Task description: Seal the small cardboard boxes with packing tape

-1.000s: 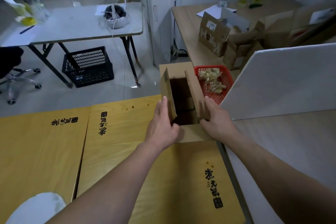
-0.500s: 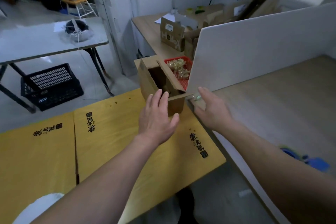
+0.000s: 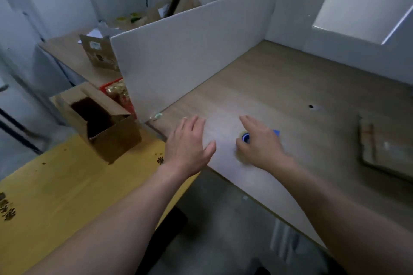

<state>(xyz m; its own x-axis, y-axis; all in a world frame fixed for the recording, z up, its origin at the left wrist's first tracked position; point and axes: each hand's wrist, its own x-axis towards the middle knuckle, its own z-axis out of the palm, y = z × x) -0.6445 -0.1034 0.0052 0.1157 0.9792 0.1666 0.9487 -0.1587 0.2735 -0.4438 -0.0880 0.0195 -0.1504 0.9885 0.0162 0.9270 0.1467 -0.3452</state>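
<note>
Pale wood desk [image 3: 290, 87] runs beside a white partition [image 3: 190, 51]. Over its near edge the left hand [image 3: 187, 143] hovers, fingers spread and holding nothing. The right hand [image 3: 261, 143] lies over what looks like a tape roll [image 3: 245, 136] with a blue core; blur hides whether it grips. An open-flapped cardboard box [image 3: 116, 138] stands on the yellow table [image 3: 67, 185] at left.

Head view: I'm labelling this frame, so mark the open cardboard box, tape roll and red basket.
open cardboard box [image 3: 118, 140], head view, near side wall.
tape roll [image 3: 245, 137], head view, its visible blue core.
red basket [image 3: 106, 87], head view, near rim.
</note>
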